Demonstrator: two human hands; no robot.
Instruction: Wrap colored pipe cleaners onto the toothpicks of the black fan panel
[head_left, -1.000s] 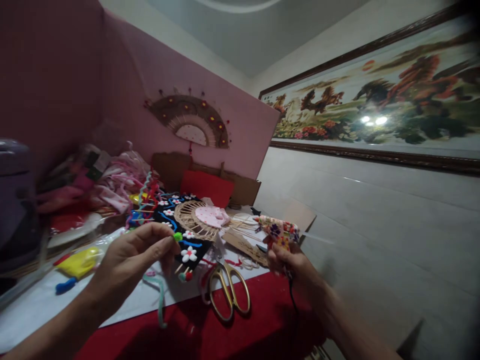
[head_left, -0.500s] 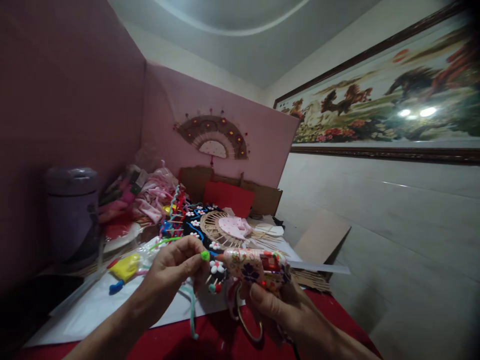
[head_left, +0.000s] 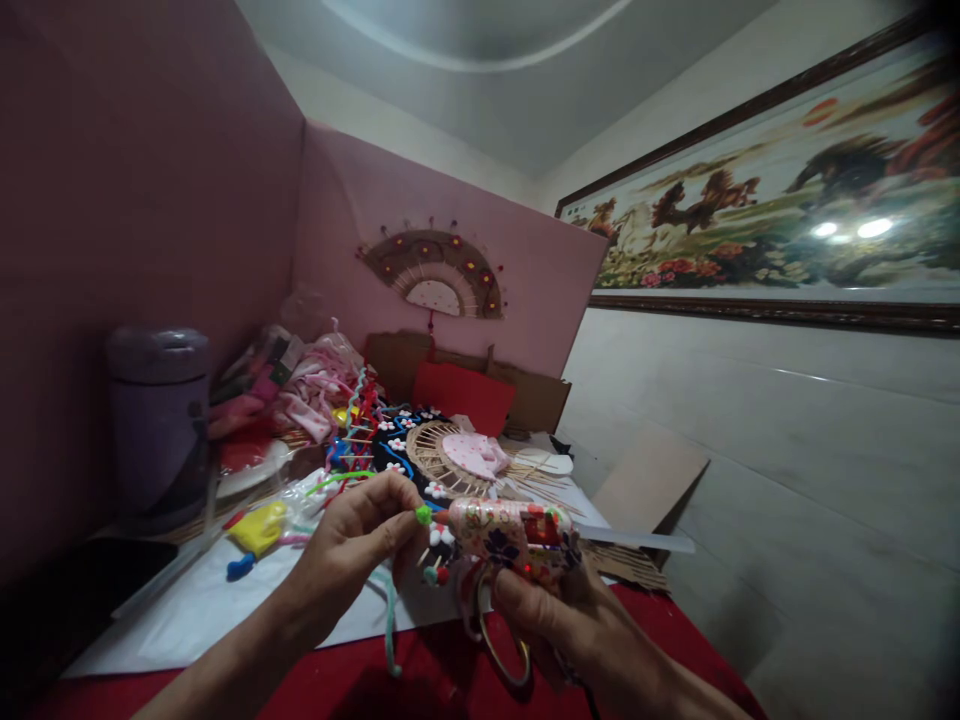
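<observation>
Between the thumb and finger of my left hand [head_left: 375, 525] is a small bright green ball [head_left: 424, 514], perhaps clay or a pompom. My right hand [head_left: 551, 605] is wrapped round the handle of a flower-patterned hot glue gun [head_left: 510, 528]. Its nozzle points left and meets or nearly meets the green ball; I cannot tell if they touch. A clear glue stick [head_left: 637, 537] juts out of the gun's back, and a small red light glows on its side. Behind both hands lies a black fan [head_left: 394, 445] with white flowers, thin sticks and a pink dotted centre [head_left: 474, 455].
A purple canister [head_left: 161, 430] stands at the left, beside pink cloth pieces [head_left: 311, 390]. A yellow and blue lump [head_left: 259, 532] lies on white paper [head_left: 165, 610]. Cardboard [head_left: 540, 405] leans at the back. A finished fan [head_left: 435, 270] hangs on the pink panel. The table cover is red [head_left: 337, 690].
The green ball has come closer to the glue gun's nozzle in my left hand. The whole view has shifted slightly, so the background sits a little further right.
</observation>
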